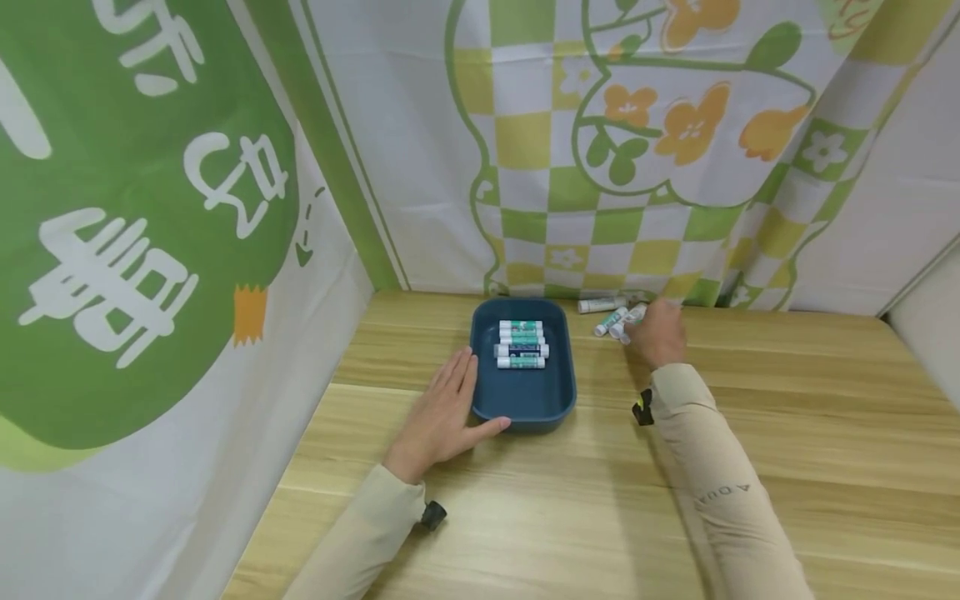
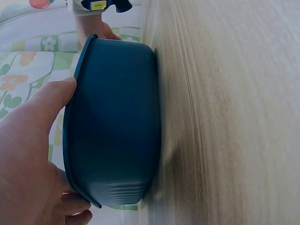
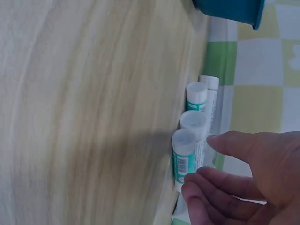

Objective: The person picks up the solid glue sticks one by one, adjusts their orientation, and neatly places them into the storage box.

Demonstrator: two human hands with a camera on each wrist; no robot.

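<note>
A dark blue rectangular plastic tray with rounded corners (image 1: 525,396) sits on the light wood-grain counter (image 1: 570,508), toward its far edge. The left hand (image 1: 438,417) rests on the tray's near left corner, its long fingers extended together along the left rim and its thumb spread apart from them on the near rim. Inside the tray, small cylindrical tubes with white ends and green labels (image 1: 521,362) lie side by side in a row, pointing left and right; among them is a tube with a dark navy label (image 1: 523,351).

To the right of the tray's far end, more tubes lie loose on the counter: a slim white tube (image 1: 602,305) along the far edge, and a white-and-green tube (image 1: 611,322) just nearer, with others beside it. The right hand (image 1: 660,333) is at the right of this cluster, its thumb and fingers apart around the tubes; whether they touch one, I cannot tell. Beyond stands a white, green and yellow checkered cloth with orange flowers (image 1: 555,167).
</note>
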